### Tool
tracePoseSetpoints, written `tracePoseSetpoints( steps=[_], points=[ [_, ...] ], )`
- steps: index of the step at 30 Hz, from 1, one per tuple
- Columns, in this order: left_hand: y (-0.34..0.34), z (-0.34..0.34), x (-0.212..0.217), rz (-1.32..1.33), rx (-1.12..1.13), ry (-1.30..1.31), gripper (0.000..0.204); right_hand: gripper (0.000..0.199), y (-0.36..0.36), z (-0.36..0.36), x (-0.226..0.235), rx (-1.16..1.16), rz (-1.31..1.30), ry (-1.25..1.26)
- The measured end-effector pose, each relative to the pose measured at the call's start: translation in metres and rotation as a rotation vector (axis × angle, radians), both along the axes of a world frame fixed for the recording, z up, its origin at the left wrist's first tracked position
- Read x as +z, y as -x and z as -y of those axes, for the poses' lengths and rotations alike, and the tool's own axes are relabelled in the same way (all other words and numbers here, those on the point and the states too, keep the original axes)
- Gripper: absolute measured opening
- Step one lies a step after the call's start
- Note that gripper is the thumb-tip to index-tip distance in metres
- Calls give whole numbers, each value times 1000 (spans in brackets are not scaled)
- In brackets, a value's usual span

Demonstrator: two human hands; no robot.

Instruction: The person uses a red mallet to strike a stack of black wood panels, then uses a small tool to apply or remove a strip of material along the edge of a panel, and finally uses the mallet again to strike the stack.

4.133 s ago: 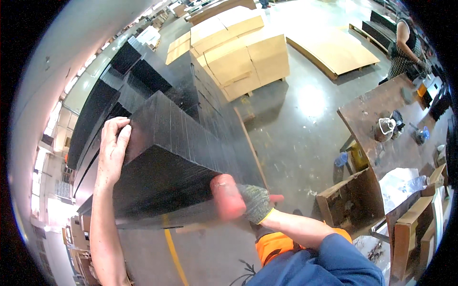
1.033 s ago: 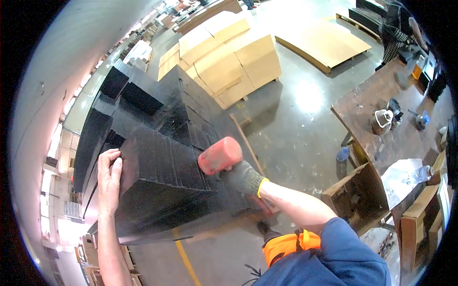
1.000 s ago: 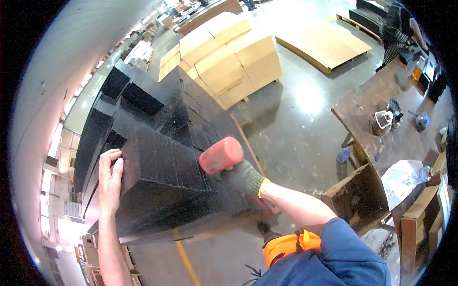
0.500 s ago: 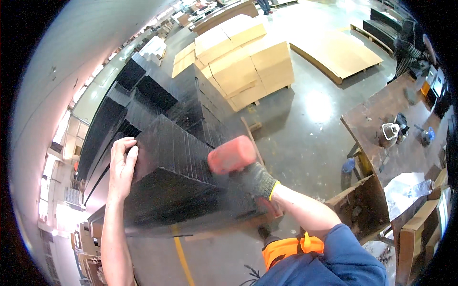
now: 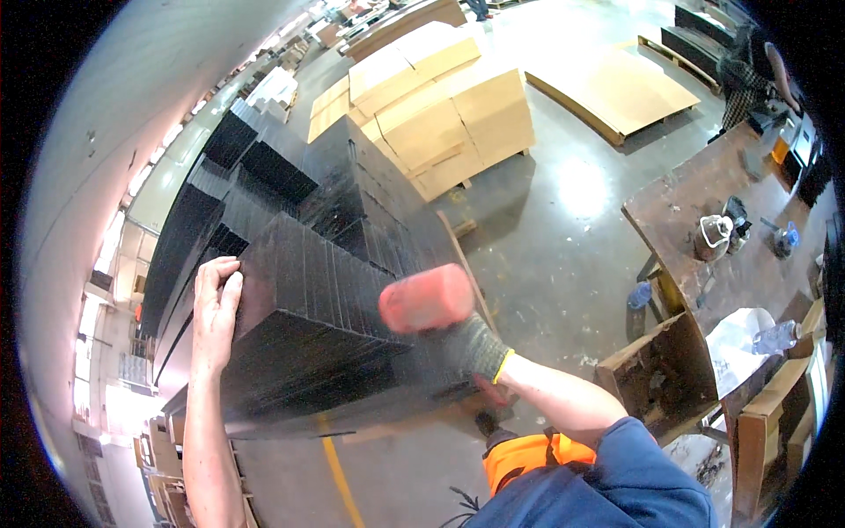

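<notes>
A tall stack of black sheets or panels (image 5: 321,273) stands in front of me. My left hand (image 5: 216,304), bare, rests against its left side with bent fingers near the top edge and the thumb apart, holding nothing. On my right hand (image 5: 484,348) is a grey knit glove with a yellow cuff. Its fingers are wrapped round the handle of a mallet with a big red head (image 5: 427,297). The head is slightly blurred beside the stack's right face; I cannot tell whether it touches. Most of the handle is hidden.
More black stacks (image 5: 277,167) rise behind, with cardboard boxes (image 5: 484,123) on a pallet beyond. To the right stands a brown worktable (image 5: 678,207) bearing bottles and a container. A person (image 5: 748,84) is at the far right. A yellow line (image 5: 341,475) marks the floor.
The view has shifted slightly. The mallet head sits a little lower against the stack's right side, still in my right hand. My left hand stays on the stack.
</notes>
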State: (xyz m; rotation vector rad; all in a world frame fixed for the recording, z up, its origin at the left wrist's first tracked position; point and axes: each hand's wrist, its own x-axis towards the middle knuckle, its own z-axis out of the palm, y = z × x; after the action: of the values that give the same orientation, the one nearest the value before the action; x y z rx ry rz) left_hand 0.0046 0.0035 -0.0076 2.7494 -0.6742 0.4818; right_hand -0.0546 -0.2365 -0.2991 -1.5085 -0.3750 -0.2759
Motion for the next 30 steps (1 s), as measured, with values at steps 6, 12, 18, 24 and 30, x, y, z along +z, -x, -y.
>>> tracePoseSetpoints(
  steps=[6,12,18,24,30],
  points=[
    [-1,0,0,-4,17,8,26,29,3,-2,0,50,-128,-109],
    [-1,1,1,-3,-16,-6,26,45,24,12,-3,-36,-171,281],
    [1,1,0,9,10,6,26,41,85,6,7,255,-61,76],
    [-1,1,1,40,-33,-25,26,37,91,-23,16,185,-20,374],
    [-2,-1,0,41,-33,-20,26,33,75,-27,30,8,-94,579]
  ],
)
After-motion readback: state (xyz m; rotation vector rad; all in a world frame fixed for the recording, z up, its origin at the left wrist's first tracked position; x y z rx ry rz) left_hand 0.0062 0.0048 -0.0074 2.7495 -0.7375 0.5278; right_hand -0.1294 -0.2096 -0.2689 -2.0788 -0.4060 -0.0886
